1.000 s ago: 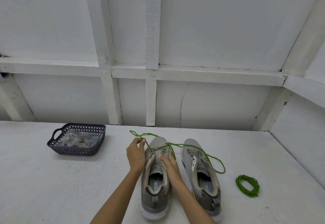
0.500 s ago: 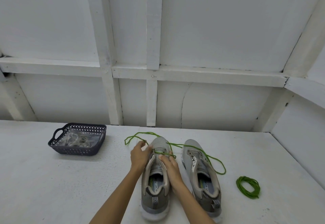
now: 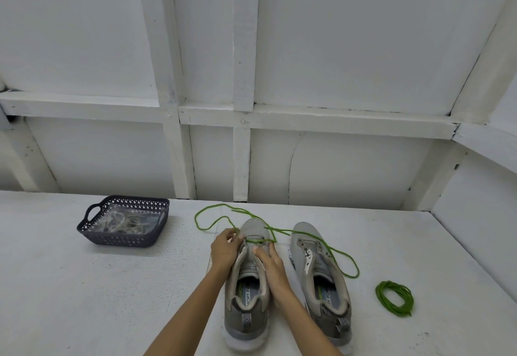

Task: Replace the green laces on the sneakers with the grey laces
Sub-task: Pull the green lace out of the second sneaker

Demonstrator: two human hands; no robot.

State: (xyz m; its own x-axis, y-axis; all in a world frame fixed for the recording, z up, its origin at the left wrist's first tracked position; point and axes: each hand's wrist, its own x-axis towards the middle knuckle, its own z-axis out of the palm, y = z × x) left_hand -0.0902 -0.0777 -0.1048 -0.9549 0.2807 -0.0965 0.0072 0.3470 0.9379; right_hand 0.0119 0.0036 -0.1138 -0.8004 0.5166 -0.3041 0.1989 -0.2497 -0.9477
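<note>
- My left hand pinched the green lace at the left sneaker's front eyelets, fingers curled together.
- My right hand lay flat on its tongue, fingers straight.
- Its insole read "MORY FOA"; the rest was hidden.
- The right sneaker stood just beside it, unlaced.
- A coiled green lace lay further right.
- The grey laces sat bagged in the basket.
- Since a second before, my left hand had dropped to the eyelets and the loose loop had widened.
</note>
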